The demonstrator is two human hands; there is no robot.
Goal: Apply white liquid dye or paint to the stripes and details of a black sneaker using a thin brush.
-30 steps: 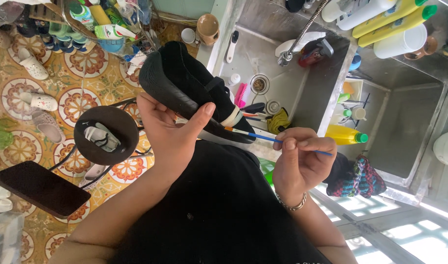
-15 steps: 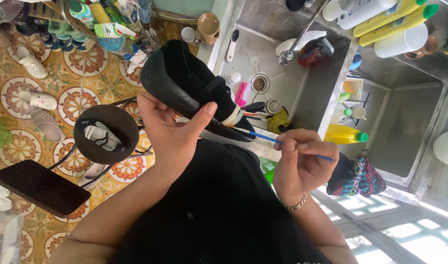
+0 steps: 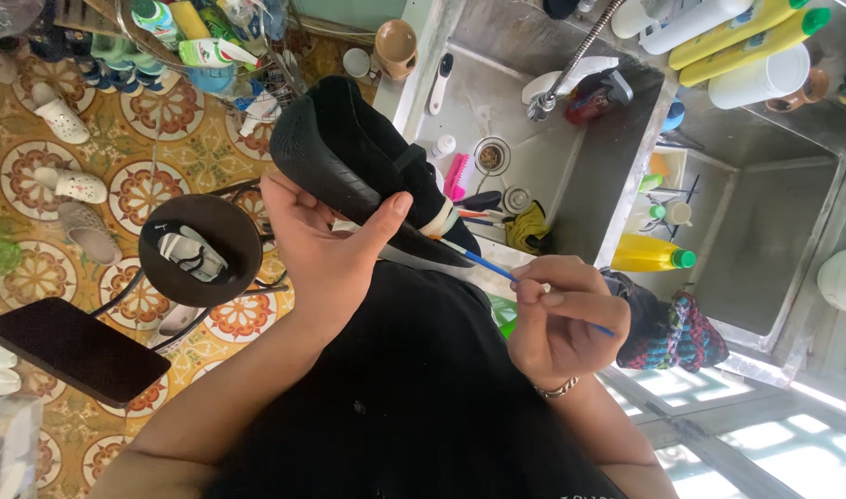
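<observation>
Hands work close together over the edge of a steel sink (image 3: 626, 166). The left hand (image 3: 326, 245) is closed around a black shoe (image 3: 349, 157), thumb pressed against the ribbed sole and the other fingers wrapped behind it, holding the shoe tilted with its sole turned toward the camera. A pale band of tape circles the shoe near its lower end. The right hand (image 3: 557, 319) pinches a thin blue-handled brush (image 3: 492, 266) between thumb and fingertips, the remaining fingers curled in; the brush tip sits at the taped end of the shoe, touching or almost touching it. A bracelet shows on the right wrist.

In the sink basin lie a pink scrub brush (image 3: 455, 176), a white-handled brush (image 3: 440, 81) and a yellow cloth (image 3: 532, 226), near the drain. A yellow bottle with a green cap (image 3: 652, 254) lies on its side by the basin wall, and more yellow bottles stand at the top right. A knitted multicoloured cloth (image 3: 677, 328) hangs just beside the right hand. To the left, on the patterned tile floor (image 3: 44, 273), stand a round black stool (image 3: 199, 249) with a white shoe on it, a dark phone (image 3: 77, 351) and several pale sandals.
</observation>
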